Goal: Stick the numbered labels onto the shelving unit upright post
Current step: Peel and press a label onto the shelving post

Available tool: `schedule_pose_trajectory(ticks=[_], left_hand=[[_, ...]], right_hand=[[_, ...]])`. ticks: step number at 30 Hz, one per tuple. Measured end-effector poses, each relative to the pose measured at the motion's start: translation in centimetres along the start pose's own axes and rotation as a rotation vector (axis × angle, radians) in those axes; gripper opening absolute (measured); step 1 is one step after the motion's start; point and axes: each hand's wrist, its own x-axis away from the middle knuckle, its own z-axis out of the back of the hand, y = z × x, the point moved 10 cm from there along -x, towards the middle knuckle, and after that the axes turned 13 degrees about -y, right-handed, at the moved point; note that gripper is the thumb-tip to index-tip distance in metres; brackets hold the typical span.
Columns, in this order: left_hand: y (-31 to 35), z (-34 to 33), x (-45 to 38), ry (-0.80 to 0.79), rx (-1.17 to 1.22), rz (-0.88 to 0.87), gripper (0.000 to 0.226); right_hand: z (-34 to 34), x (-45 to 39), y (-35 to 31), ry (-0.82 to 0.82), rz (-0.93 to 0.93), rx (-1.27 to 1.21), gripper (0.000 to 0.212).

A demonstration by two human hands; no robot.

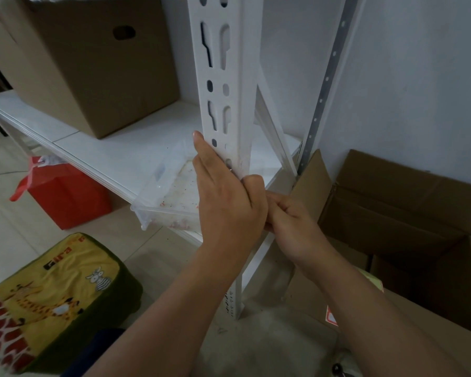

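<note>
The white slotted upright post [223, 77] of the shelving unit rises through the middle of the view. My left hand [226, 202] lies against its front face just above the shelf, fingers stretched up along the post and thumb bent round its right corner. My right hand [291, 221] is tucked against the post's right side, just beside my left thumb. Its fingers are curled and their tips are hidden behind my left hand. No numbered label shows anywhere; both hands cover that stretch of the post.
A large cardboard box [93, 63] and a clear plastic tray [169, 191] sit on the white shelf [114, 151]. Open cardboard boxes [392, 202] lie on the floor at right. A red bag [65, 194] and a yellow giraffe cushion [52, 297] are at left.
</note>
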Motion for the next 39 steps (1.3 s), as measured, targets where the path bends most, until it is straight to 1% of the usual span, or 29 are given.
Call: schedule_pose_trajectory(ticks=[9,13,17,19,21,24,28,30,33,35,37,38,39], left_hand=[[-0.2,-0.1,-0.1,-0.02,-0.003,-0.037,0.079],[-0.2,-0.1,-0.1,-0.041,-0.015,-0.022,0.083],[-0.6,-0.1,-0.1,-0.104,-0.032,-0.025,0.094],[-0.8,0.1,-0.1,-0.129,-0.063,-0.04,0.098],[-0.9,0.4,-0.1,-0.15,-0.078,-0.046,0.099],[-0.7,0.7,0.2,-0.179,-0.093,-0.047,0.103],[-0.5,1.4,0.7,-0.166,-0.105,-0.078,0.101],[-0.5,1.7,0.8,-0.16,-0.076,-0.109,0.097],[-0.4,2.6,0.7,-0.098,-0.029,-0.167,0.08],[-0.1,3.9,0.7,0.01,-0.022,-0.201,0.06],[0.2,5.1,1.0,0.117,-0.024,-0.235,0.035],[0.3,5.4,1.1,0.143,-0.026,-0.255,0.026],[0.5,5.5,1.3,0.151,-0.027,-0.282,0.021]], right_hand=[[0.1,-0.1,0.2,-0.018,0.0,0.002,0.034],[0.1,-0.2,0.4,-0.018,0.0,0.02,0.036],[0.2,-0.1,0.7,-0.023,-0.005,0.028,0.037],[0.2,-0.2,0.8,0.007,0.013,0.045,0.034],[0.5,-0.3,1.0,0.078,0.049,0.078,0.03],[1.0,-0.4,1.4,0.171,0.074,0.078,0.035],[1.2,-0.4,1.2,0.222,0.087,0.046,0.032],[1.2,-0.4,1.0,0.247,0.097,0.038,0.031],[1.4,-0.2,0.6,0.299,0.131,0.092,0.032],[1.5,0.1,-0.2,0.326,0.182,0.149,0.034],[1.3,0.2,-1.3,0.325,0.238,0.156,0.034],[1.1,0.2,-1.9,0.321,0.263,0.149,0.034],[0.9,0.2,-2.3,0.318,0.287,0.143,0.033]])
